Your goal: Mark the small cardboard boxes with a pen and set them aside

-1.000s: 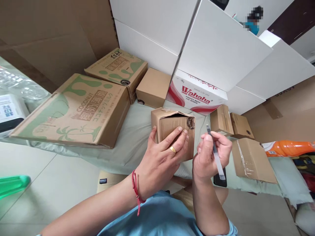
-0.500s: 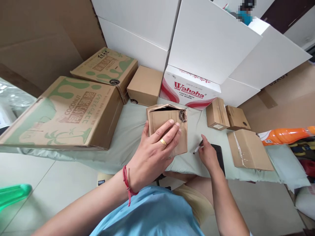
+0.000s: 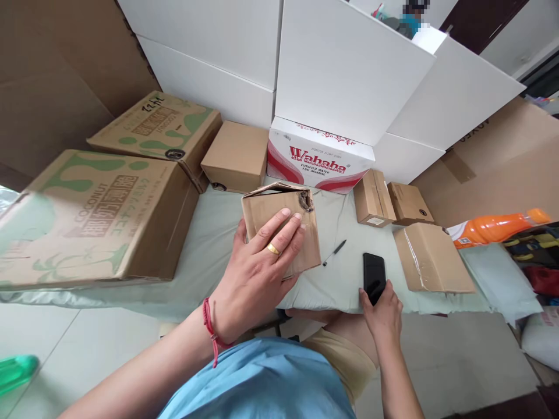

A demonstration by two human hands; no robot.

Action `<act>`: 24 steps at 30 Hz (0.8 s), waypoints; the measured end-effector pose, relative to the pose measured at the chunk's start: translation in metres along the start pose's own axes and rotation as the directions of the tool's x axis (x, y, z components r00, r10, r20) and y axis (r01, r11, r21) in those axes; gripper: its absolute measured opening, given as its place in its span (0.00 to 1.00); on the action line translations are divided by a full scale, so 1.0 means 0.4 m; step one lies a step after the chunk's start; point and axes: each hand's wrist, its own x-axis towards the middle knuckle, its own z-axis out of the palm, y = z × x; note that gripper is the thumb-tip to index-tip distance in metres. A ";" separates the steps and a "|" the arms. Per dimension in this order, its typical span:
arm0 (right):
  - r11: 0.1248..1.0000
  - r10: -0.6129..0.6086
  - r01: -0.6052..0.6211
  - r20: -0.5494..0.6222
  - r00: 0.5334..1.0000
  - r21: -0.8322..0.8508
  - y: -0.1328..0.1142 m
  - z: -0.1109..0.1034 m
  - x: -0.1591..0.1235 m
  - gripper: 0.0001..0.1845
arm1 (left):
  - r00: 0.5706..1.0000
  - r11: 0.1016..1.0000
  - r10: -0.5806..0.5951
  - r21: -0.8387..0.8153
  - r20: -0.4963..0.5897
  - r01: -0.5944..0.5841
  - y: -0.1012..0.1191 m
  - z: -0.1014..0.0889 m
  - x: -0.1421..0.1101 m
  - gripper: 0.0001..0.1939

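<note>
We see the phone (image 3: 374,270) on the table (image 3: 336,294), just ahead of our right hand (image 3: 382,309) — the nearer one — its long axis running away from us and its near end grasped between thumb and fingers, while our left hand (image 3: 258,263) rests on the box (image 3: 264,210), fingers loosely spread.

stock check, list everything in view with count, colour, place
worn box: 1, brown, under left hand
pen: 1, black, on cloth
phone: 1, black, front right
coconut boxes: 2, brown-green, left
plain box: 1, brown, back left
wahaha box: 1, white-red, back centre
small boxes: 2, brown, centre right
taped box: 1, brown, right
bottle: 1, orange, far right
cloth: 1, pale green, underneath
panels: several, white, behind
cardboard walls: 2, brown, sides
floor object: 1, green, left
left hand: 1, on worn box
right hand: 1, touching phone
</note>
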 end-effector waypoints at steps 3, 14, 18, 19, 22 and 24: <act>0.999 0.050 -0.050 -0.035 0.998 -0.005 0.000 -0.005 0.002 0.57 | 1.000 1.000 -0.008 -0.002 0.024 0.008 0.002 -0.001 0.000 0.32; 0.984 0.171 -0.177 0.125 0.977 0.036 0.006 -0.048 0.065 0.52 | 0.998 0.999 -0.018 -0.027 0.065 0.020 0.015 0.020 0.024 0.35; 0.985 0.117 -0.132 0.134 0.984 0.114 0.048 -0.059 0.060 0.52 | 0.998 0.999 -0.010 -0.044 0.059 0.013 0.007 0.020 0.019 0.35; 0.980 0.111 -0.132 0.141 0.984 0.147 0.058 -0.061 0.057 0.52 | 0.998 0.999 -0.009 -0.047 0.054 0.012 0.005 0.020 0.018 0.34; 0.958 0.101 -0.137 0.148 0.984 0.252 0.072 -0.065 0.053 0.47 | 0.999 0.997 -0.010 -0.077 0.043 0.013 0.002 0.024 0.015 0.33; 0.940 0.111 -0.149 0.138 0.984 0.306 0.063 -0.072 0.056 0.45 | 0.999 0.993 -0.023 -0.118 0.029 0.027 0.001 0.029 0.010 0.33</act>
